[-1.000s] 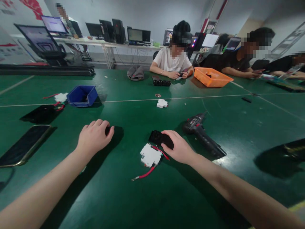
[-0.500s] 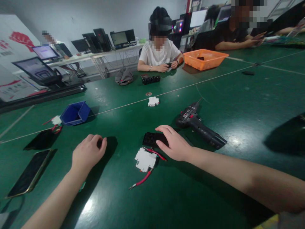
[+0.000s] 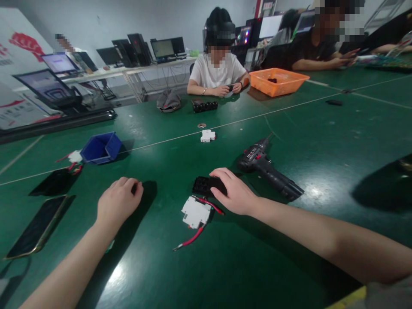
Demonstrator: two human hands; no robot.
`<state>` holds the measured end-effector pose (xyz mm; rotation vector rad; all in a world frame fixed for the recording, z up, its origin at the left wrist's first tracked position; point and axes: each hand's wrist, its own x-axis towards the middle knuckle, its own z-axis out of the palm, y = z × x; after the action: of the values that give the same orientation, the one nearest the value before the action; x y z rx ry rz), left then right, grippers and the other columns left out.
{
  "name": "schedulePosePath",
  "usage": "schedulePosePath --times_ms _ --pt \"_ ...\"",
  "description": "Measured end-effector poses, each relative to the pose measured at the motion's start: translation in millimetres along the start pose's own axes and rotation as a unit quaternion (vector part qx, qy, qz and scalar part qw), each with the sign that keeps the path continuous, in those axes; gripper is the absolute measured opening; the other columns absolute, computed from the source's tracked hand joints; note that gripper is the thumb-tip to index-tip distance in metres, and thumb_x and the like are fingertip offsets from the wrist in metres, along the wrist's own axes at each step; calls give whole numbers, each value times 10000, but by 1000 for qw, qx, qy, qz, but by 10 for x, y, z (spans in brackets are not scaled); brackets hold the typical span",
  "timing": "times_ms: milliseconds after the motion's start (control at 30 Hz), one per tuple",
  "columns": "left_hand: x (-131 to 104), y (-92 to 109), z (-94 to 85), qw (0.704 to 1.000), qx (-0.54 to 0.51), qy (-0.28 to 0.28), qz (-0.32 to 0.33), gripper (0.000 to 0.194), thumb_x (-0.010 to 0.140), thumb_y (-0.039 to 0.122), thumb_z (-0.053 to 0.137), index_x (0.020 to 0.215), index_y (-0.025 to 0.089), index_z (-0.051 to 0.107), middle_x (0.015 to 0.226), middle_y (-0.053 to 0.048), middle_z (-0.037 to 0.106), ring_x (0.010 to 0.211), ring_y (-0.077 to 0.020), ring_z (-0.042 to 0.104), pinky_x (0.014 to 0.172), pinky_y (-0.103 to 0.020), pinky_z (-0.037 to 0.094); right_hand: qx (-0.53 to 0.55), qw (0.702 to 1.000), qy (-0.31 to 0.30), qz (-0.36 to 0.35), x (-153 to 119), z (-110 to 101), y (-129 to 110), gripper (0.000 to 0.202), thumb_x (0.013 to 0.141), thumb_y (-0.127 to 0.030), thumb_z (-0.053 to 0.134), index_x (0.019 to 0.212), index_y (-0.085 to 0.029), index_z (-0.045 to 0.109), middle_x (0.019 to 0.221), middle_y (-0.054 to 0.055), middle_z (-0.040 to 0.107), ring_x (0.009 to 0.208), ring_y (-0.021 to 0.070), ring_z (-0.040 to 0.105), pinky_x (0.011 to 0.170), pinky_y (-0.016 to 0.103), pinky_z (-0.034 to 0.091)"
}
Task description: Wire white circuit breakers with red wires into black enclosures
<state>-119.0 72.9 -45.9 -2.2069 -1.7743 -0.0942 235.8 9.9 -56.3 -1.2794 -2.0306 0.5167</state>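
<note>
My left hand point(image 3: 119, 198) is over the green table with its fingers loosely curled and the thumb against them. What it holds, if anything, is hidden. My right hand point(image 3: 234, 192) has its thumb and fingers apart, over the right end of a black rectangular part point(image 3: 202, 185); whether it touches that part I cannot tell. Just below lies a white circuit breaker point(image 3: 195, 211) with two short red wires. A black cordless screwdriver point(image 3: 268, 169) rests to the right of my right hand. Farther off is a second white breaker point(image 3: 208, 136).
To the left are a blue bin point(image 3: 101, 148), another white wired piece point(image 3: 75, 156), a black flat item point(image 3: 51, 181) and a phone point(image 3: 37, 225). Across the table sits a person point(image 3: 217, 73) handling a small dark object, near an orange basket point(image 3: 278, 83).
Both hands hold nearly the same pose as before. The whole view has shifted slightly; no object has visibly been picked up or put down.
</note>
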Motion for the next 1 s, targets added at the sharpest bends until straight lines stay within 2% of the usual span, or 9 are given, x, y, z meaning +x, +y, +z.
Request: schedulePosePath --times_ms 233,567,900,1000 --pt "-9 -27 13 1000 -7 10 2 451 1023 488 322 933 194 653 939 -88 675 862 -255 650 661 -342 429 4 1000 -2 -14 -7 4 32 284 1036 -323 414 1264 -212 541 1279 135 586 1214 281 573 1062 512 492" --pt "-14 -66 83 999 -5 14 30 416 998 451 358 877 188 657 869 -79 677 848 -248 650 695 -349 454 4 1000 -15 -16 -1 21 44 271 1045 -327 419 1257 -198 528 1278 135 580 1203 276 569 1053 498 486" --pt "-23 -69 75 999 -20 14 34 395 994 457 381 960 185 666 889 -82 681 853 -260 653 664 -348 453 -2 1000 -22 -11 -12 7 33 275 1041 -333 430 1263 -198 520 1277 130 581 1177 273 580 1029 490 500" --pt "-32 -57 67 999 -18 31 35 393 991 453 391 1012 172 665 958 -95 684 892 -266 658 695 -356 465 -1 1000 -24 -13 -11 10 30 274 1039 -330 433 1265 -199 515 1279 130 578 1177 271 580 1029 487 500"
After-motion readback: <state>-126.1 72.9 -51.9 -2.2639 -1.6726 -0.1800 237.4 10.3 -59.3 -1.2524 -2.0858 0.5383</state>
